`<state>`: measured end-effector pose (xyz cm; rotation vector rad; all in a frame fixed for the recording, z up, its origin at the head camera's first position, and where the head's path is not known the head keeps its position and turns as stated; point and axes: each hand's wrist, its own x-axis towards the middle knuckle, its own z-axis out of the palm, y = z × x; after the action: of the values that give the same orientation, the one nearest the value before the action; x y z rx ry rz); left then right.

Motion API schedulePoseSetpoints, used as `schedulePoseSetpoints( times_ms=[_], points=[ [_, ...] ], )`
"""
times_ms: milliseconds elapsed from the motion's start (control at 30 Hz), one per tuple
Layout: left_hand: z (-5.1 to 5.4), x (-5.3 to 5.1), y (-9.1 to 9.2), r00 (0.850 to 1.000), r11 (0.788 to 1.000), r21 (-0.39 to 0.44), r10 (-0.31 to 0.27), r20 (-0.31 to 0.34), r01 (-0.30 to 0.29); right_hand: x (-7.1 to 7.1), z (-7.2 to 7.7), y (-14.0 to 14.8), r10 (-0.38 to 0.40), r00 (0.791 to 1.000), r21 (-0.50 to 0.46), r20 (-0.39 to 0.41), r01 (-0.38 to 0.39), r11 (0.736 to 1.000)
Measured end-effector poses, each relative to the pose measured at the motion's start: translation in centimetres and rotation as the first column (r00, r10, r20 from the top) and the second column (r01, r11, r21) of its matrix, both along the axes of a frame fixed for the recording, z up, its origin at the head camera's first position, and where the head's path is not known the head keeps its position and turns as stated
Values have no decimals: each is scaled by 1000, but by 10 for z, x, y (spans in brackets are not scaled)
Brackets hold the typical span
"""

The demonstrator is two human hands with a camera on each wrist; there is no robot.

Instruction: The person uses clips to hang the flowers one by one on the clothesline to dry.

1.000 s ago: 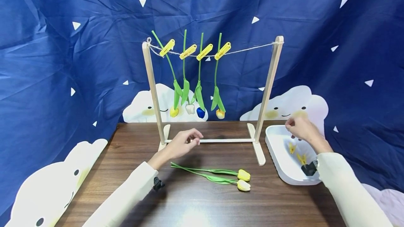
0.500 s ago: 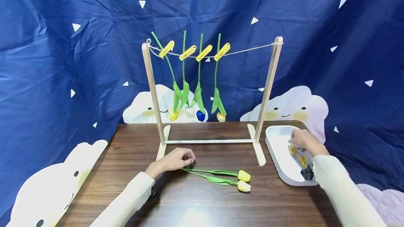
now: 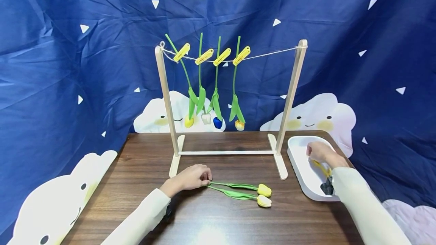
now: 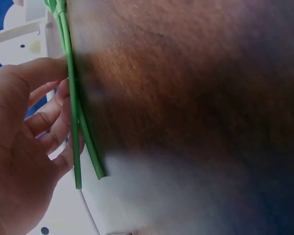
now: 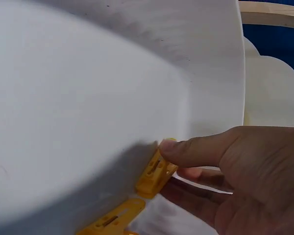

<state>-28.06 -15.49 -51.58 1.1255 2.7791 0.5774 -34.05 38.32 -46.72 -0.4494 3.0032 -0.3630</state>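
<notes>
Two tulips, one yellow (image 3: 264, 190) and one pale yellow (image 3: 263, 201), lie on the table. My left hand (image 3: 192, 177) is at their stem ends; in the left wrist view its thumb and curled fingers pinch around the green stems (image 4: 73, 117). Inside the white tray (image 3: 301, 177), my right hand (image 3: 323, 153) pinches a yellow clothespin (image 5: 154, 174) between thumb and fingers. Another yellow clothespin (image 5: 112, 220) lies beside it. Several tulips hang head down from the string (image 3: 269, 53), each held by a yellow clothespin (image 3: 241, 56).
A wooden frame (image 3: 291, 90) with two posts and a low crossbar (image 3: 226, 153) stands at the back of the table (image 3: 143, 162). The tray is at the right edge. A blue cloth (image 3: 112, 56) with clouds hangs behind.
My left hand has come down and slightly right to the stem ends and pinches them. My right hand has lowered into the tray and taken hold of a clothespin.
</notes>
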Motion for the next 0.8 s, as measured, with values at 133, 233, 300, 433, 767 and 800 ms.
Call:
schedulePoseSetpoints(
  times_ms=[133, 233, 300, 433, 767, 800],
  points=[
    [-1, 0, 0, 1000, 1000, -1, -7, -29, 7, -2, 0, -3, -50, 998, 9, 41, 50, 999],
    [-1, 1, -1, 998, 1000, 26, -15, -58, 16, -2, -1, -3, -89, 991, 38, 99, 86, 996],
    [-3, 0, -3, 995, 998, 52, -30, -99, 35, -1, -2, -2, -97, 988, 48, 122, 92, 995],
    [-3, -1, -4, 990, 995, 86, -33, -136, 45, 1, -1, -2, -98, 987, 52, 126, 92, 994],
    [14, -7, -6, 998, 994, 98, 56, -17, -54, -1, 4, 0, -90, 990, 45, 109, 86, 995],
    [16, -8, -6, 998, 994, 92, 59, -31, -56, -4, 3, 1, -91, 990, 41, 108, 87, 995]
  ],
)
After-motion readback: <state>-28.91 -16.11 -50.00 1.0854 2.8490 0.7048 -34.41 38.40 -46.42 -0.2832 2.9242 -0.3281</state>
